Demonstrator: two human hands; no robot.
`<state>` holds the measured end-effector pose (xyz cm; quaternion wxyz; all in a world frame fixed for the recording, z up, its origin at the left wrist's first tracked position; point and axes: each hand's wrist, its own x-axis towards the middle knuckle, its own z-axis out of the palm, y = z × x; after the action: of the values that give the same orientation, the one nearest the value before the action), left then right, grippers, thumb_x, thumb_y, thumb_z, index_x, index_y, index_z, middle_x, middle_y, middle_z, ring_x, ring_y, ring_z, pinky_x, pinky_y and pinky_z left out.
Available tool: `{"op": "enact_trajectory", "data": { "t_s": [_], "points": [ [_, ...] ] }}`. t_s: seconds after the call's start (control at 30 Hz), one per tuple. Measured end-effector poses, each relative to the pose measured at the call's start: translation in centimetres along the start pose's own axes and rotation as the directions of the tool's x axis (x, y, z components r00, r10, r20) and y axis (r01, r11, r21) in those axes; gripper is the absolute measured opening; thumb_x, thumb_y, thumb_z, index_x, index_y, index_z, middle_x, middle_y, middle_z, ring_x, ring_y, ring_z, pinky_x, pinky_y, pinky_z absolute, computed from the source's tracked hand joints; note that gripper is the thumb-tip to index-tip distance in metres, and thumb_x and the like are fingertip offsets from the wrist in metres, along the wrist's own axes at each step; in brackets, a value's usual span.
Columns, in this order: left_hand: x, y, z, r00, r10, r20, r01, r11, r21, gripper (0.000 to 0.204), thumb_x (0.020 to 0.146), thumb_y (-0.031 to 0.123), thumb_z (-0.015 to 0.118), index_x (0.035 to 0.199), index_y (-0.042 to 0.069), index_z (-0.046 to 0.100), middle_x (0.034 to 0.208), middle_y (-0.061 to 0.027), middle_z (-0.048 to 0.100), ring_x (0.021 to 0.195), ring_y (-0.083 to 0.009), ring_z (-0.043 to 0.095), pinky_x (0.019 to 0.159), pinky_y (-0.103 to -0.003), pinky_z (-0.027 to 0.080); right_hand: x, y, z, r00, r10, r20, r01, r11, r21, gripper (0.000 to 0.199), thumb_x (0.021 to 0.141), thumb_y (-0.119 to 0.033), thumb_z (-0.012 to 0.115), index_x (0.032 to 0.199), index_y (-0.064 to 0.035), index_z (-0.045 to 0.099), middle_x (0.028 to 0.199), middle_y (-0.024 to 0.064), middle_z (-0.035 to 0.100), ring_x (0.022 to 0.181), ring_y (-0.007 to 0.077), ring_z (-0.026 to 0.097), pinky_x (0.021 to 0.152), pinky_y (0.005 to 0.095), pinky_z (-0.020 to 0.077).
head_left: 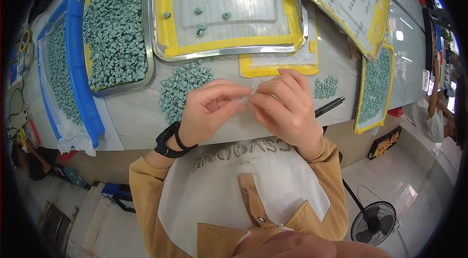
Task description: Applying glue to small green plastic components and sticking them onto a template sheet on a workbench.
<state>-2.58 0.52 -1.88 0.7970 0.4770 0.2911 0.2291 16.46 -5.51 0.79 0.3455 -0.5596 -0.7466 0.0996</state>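
Pale tabletop point(336, 58) fills the upper part of view, crowded w/ trays. Both hands meet just above its near edge, fingertips touching. Left hand point(207, 114), black watch at wrist, is curled w/ thumb and fingers pinched at a tiny pale piece point(247, 99); right hand point(285, 104) pinches the same piece from the other side. Piece is too small to tell what it is; it sits between the two hands, over the tabletop's front edge.

Just behind left hand: loose heap of small green pieces point(181, 85) on the tabletop. Smaller green cluster point(325, 87) lies right of right hand, w/ a black pen point(330, 106) near it. Further back, a metal tray w/ yellow-edged liner point(224, 46) holds a few green bits. To the left, another metal tray point(117, 29) heaped w/ green pieces, then a blue tray point(73, 63) w/ more. At right, a yellow tray point(373, 87) of green pieces. Below on the floor, a black fan point(374, 221).
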Motion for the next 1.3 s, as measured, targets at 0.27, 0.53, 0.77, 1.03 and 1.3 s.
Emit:
{"op": "enact_trajectory", "data": {
  "t_s": [0.27,0.53,0.77,1.03,1.3],
  "points": [
    [0.0,0.0,0.0,0.998,0.026,-0.059,-0.025,1.0,0.016,0.023,0.087,-0.009,0.058,0.11,-0.007,0.063,0.11,-0.0111,0.06,0.1,-0.0129,0.06,0.084,-0.025,0.051,0.1,-1.0,-0.3,0.997,-0.008,0.074,0.015,0.995,-0.096,0.028,0.06,-0.001,0.074,0.086,-0.0085,0.066,0.086,0.0022,0.06,0.075,0.0221,0.056,0.083,0.0409,0.0464],
    [-0.2,0.2,0.1,0.994,0.105,-0.019,-0.106,0.994,-0.04,0.023,0.087,-0.01,0.058,0.109,-0.006,0.063,0.111,-0.0119,0.061,0.098,-0.0148,0.063,0.083,-0.025,0.052,-0.2,0.3,0.0,0.975,0.212,0.067,-0.221,0.889,0.402,0.023,0.063,0.007,0.071,0.084,-0.0019,0.067,0.086,0.0071,0.064,0.077,0.0224,0.062,0.071,0.0324,0.0503],
    [0.0,0.6,0.0,0.99,0.141,-0.024,-0.139,0.986,0.089,0.022,0.087,-0.011,0.058,0.106,-0.005,0.066,0.111,-0.0124,0.062,0.098,-0.0155,0.064,0.082,-0.025,0.053,0.1,0.8,0.4,0.964,0.245,0.104,-0.263,0.821,0.506,0.017,0.065,0.007,0.07,0.081,0.0006,0.067,0.089,0.0121,0.068,0.081,0.0232,0.066,0.069,0.0306,0.052],
    [0.1,0.0,-0.5,0.987,0.16,0.023,-0.16,0.94,0.301,0.025,0.083,-0.016,0.056,0.102,-0.005,0.068,0.108,-0.0147,0.064,0.096,-0.0162,0.062,0.082,-0.025,0.05,-0.6,1.1,0.8,0.966,0.217,0.142,-0.258,0.855,0.451,0.017,0.064,0.008,0.069,0.079,0.0015,0.066,0.095,0.0137,0.069,0.084,0.0241,0.067,0.071,0.0315,0.0528],
    [2.4,2.0,1.6,0.831,0.392,-0.395,-0.242,0.893,0.379,0.028,0.08,-0.011,0.06,0.105,0.0,0.068,0.107,-0.0107,0.065,0.092,-0.0187,0.064,0.072,-0.028,0.053,-2.9,1.9,-1.3,0.939,0.304,-0.161,-0.227,0.899,0.374,0.027,0.069,0.003,0.07,0.096,0.0022,0.067,0.098,0.0169,0.067,0.093,0.0289,0.064,0.082,0.0342,0.0495]
  ]
}}
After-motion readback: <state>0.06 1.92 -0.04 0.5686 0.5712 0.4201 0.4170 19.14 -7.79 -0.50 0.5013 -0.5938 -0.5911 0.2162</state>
